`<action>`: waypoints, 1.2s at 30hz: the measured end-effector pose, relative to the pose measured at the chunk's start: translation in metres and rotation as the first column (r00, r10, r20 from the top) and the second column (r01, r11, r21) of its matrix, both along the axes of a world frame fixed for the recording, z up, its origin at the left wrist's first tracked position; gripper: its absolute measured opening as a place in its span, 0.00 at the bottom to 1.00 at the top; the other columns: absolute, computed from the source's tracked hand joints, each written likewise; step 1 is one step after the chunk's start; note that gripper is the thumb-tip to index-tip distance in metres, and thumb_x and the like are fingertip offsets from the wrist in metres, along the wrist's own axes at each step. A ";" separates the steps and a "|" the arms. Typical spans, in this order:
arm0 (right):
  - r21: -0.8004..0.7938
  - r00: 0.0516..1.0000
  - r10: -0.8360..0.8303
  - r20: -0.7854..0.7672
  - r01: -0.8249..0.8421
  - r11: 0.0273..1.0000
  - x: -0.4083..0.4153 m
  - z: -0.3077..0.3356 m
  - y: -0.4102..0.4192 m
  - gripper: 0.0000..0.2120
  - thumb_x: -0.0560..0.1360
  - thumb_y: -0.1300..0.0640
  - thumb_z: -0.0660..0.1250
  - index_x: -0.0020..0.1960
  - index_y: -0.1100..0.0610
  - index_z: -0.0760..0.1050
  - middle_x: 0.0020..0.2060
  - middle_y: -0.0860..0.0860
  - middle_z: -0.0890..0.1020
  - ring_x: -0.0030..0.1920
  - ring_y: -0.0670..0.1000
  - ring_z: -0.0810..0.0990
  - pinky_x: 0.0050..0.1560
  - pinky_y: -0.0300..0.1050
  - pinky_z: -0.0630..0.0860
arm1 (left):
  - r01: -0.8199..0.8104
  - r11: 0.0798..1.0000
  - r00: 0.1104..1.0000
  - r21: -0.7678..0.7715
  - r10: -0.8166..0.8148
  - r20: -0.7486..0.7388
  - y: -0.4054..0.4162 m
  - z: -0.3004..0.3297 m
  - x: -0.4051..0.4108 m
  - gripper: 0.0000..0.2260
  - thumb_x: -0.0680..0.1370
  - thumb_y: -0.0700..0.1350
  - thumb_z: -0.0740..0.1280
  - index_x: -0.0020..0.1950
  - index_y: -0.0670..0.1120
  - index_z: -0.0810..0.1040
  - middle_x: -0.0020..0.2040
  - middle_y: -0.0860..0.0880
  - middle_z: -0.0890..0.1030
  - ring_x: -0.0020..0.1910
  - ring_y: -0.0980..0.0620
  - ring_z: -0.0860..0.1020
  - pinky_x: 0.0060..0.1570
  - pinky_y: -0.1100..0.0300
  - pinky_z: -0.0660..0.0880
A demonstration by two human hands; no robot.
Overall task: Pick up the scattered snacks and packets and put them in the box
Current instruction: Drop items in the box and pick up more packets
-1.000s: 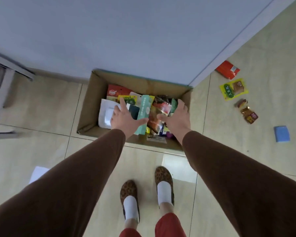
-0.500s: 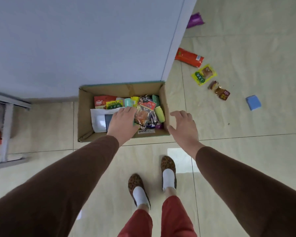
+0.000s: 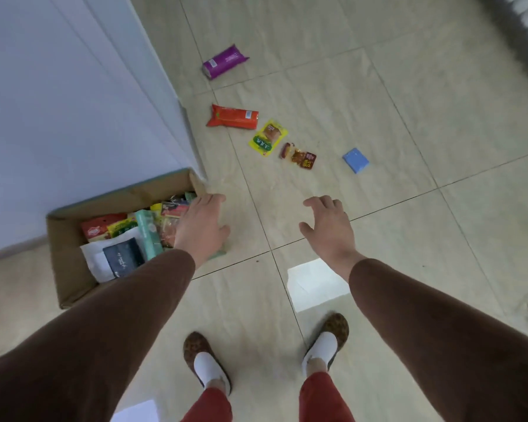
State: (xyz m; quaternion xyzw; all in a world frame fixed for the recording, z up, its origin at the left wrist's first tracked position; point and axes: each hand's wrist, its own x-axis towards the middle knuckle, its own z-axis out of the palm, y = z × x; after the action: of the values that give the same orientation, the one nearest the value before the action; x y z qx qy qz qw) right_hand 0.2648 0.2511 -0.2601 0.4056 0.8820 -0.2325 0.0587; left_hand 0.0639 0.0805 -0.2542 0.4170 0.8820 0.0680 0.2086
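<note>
Your left hand (image 3: 200, 228) & right hand (image 3: 328, 228) are apart, fingers loose, holding nothing. The box (image 3: 64, 239) sits by your left hand, full of packets. Purple packet (image 3: 224, 61), red packet (image 3: 233, 117), yellow packet (image 3: 268, 137) & blue packet (image 3: 355, 160) lie on the floor ahead.

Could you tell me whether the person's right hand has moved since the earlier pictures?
Yes: the right hand has left the brown cardboard box, now over bare floor toward the scattered packets.
</note>
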 end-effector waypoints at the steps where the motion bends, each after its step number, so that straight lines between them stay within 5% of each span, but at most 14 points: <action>1: -0.007 1.000 0.000 0.000 0.000 1.000 0.013 -0.001 0.016 0.21 0.75 0.55 0.69 0.67 0.54 0.73 0.60 0.52 0.76 0.61 0.57 0.72 0.59 0.51 0.72 | -0.001 1.000 1.000 -0.011 0.001 0.005 0.017 0.001 0.012 0.27 0.73 0.47 0.72 0.70 0.48 0.69 0.63 0.46 0.75 0.64 0.44 0.71 0.60 0.49 0.69; 10: -0.018 0.999 -0.037 0.017 0.037 0.999 0.104 0.000 0.162 0.22 0.76 0.55 0.69 0.69 0.54 0.71 0.61 0.52 0.75 0.61 0.56 0.71 0.60 0.50 0.72 | -0.018 1.000 0.997 0.019 0.017 0.081 0.162 -0.008 0.116 0.27 0.74 0.48 0.72 0.71 0.47 0.69 0.65 0.47 0.74 0.66 0.45 0.70 0.64 0.48 0.69; 20: -0.065 0.998 0.001 0.070 0.003 0.998 0.081 -0.046 0.294 0.25 0.77 0.54 0.68 0.72 0.57 0.68 0.63 0.54 0.74 0.62 0.56 0.70 0.61 0.50 0.72 | -0.049 0.999 0.995 -0.014 0.050 0.081 0.284 -0.057 0.106 0.26 0.75 0.49 0.70 0.72 0.48 0.68 0.66 0.48 0.74 0.66 0.47 0.70 0.65 0.49 0.68; 36: -0.154 0.959 0.072 0.273 -0.030 0.988 0.005 -0.308 0.470 0.22 0.78 0.56 0.67 0.70 0.61 0.67 0.62 0.59 0.73 0.61 0.61 0.72 0.55 0.54 0.73 | 0.098 0.969 0.995 -0.227 -0.091 0.039 0.439 -0.310 0.014 0.27 0.75 0.41 0.67 0.74 0.46 0.65 0.70 0.46 0.70 0.70 0.45 0.67 0.66 0.50 0.66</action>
State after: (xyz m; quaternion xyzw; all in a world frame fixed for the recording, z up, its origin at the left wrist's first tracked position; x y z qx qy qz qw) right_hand 0.2698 0.7212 -0.5681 0.4057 0.8555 -0.2366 0.2181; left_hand 0.0776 0.5197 -0.5645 0.4306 0.8601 -0.0381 0.2709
